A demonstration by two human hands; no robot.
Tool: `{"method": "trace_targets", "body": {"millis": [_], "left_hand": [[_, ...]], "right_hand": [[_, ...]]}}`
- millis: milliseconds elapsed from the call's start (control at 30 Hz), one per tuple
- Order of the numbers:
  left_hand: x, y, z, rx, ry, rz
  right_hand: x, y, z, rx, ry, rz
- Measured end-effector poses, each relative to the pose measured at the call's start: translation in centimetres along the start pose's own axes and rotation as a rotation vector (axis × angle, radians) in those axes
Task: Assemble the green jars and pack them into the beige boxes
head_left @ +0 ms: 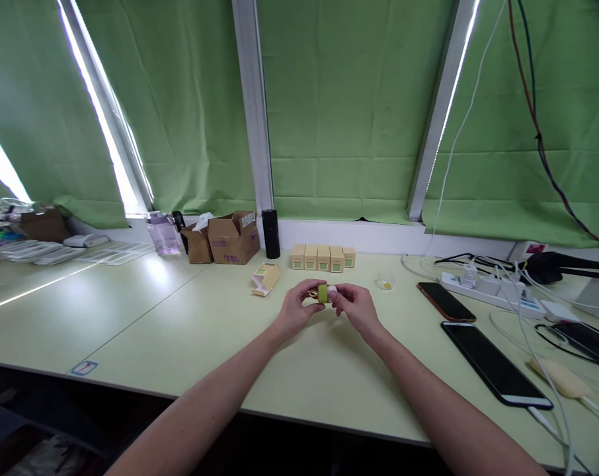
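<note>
My left hand [297, 305] is closed on a small cylindrical item with a green band [322, 293], held just above the table. From the other side, my right hand [355, 304] pinches the item's whitish end. A pale loop or ring shows by my left fingertips; its kind is too small to make out. Beyond my hands stands a row of several small tan cartons [323, 256] with green squares on their fronts. An opened carton [266, 279] lies to the left of my hands. To the right sits a small clear dish [385, 282] with something yellow in it.
Two phones [495, 360] [445, 301] lie on the right near a white power strip [492, 291] with loose cables. At the back stand a black cylinder [270, 234], a cardboard box [233, 238] and a purple-tinted bottle [162, 233]. White trays [36, 251] are stacked far left.
</note>
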State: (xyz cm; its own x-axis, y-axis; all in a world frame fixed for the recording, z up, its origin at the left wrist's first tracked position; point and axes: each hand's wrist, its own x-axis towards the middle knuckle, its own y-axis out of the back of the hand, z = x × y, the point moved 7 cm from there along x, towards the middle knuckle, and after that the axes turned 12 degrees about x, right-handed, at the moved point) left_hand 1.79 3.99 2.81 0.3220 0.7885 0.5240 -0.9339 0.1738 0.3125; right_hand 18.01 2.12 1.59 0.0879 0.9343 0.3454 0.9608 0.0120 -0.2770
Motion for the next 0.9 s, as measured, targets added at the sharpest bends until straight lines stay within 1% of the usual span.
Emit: {"method": "trace_targets", "body": {"millis": [267, 433, 533, 667, 767, 833, 900], "left_hand": [[0.0, 0.0, -0.3, 0.027, -0.031, 0.006], [0.0, -0.4, -0.5, 0.023, -0.026, -0.009], [-0.1, -0.8, -0.8, -0.042, 0.018, -0.028], [0.0, -1.0, -1.1, -0.258, 0.085, -0.029], [0.1, -0.9, -1.4, -0.416, 0.128, -0.012], [0.1, -0.9, -1.5, -0.509, 0.171, -0.017], [0.0, -1.2, -1.4, -0.590, 0.209, -0.059]], "right_hand": [[-0.1, -0.1, 0.1, -0.059, 0.036, -0.008], [-0.1, -0.1, 0.1, -0.085, 0.027, -0.006], [-0.2, -0.3, 0.1, -0.100, 0.016, -0.003], [-0.5, -0.4, -0.7, -0.164, 0.052, -0.004], [-0.9, -0.4, -1.9, -0.310, 0.157, -0.017], [-1.4, -0.4, -3.0, -0.453, 0.294, -0.008], [-2.1, -0.8, -4.1, -0.591, 0.465, -0.024]]}}
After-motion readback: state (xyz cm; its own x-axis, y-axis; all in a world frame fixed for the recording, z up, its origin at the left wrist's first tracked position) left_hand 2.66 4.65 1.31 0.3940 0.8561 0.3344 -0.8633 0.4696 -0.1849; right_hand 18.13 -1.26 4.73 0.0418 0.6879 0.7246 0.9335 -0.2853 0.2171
